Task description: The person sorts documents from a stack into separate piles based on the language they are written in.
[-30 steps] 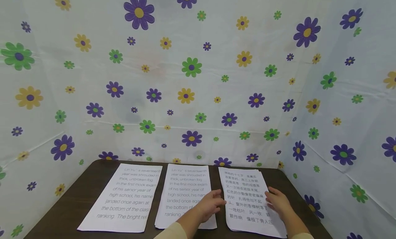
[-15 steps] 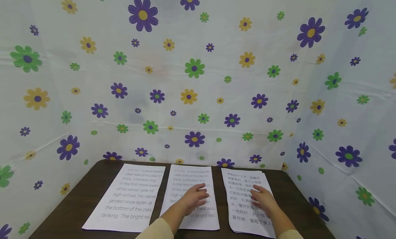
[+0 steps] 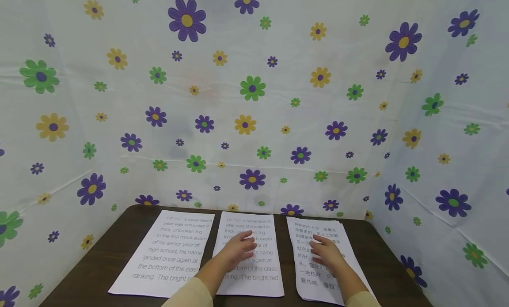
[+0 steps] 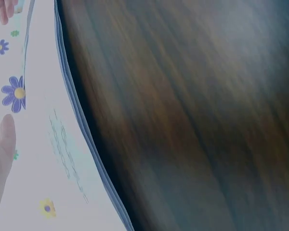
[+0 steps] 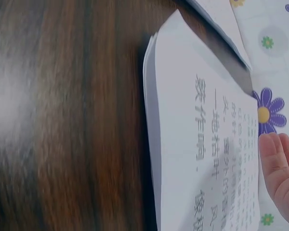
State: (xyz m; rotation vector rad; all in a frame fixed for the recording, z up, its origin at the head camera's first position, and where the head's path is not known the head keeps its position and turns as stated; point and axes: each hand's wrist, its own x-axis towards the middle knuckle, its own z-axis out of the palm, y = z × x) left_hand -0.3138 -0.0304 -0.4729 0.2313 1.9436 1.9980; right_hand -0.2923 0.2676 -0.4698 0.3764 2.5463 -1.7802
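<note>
My left hand (image 3: 237, 252) is held over the middle paper stack (image 3: 254, 287), its fingers relaxed and slightly bent with nothing in them. Printed English text covers that stack, partly hidden by the hand. Over the right paper stack (image 3: 318, 293), which carries Chinese characters, hovers my right hand (image 3: 329, 255), also loose and holding nothing. Several sheets show along this stack's edge (image 5: 154, 110) in the right wrist view, where the right hand's fingers (image 5: 274, 154) appear at the right side. In the left wrist view the left thumb (image 4: 7, 134) shows at the left edge.
Another stack of English-printed paper (image 3: 159, 263) lies at the left. All three stacks lie side by side on a dark brown wooden table (image 3: 91, 254). White fabric with printed flowers (image 3: 254, 134) encloses the table at the back and both sides.
Both hands have moved left: the left from between the middle and right stacks to over the middle one, the right from the right stack's edge to above it. The head view has shifted slightly.
</note>
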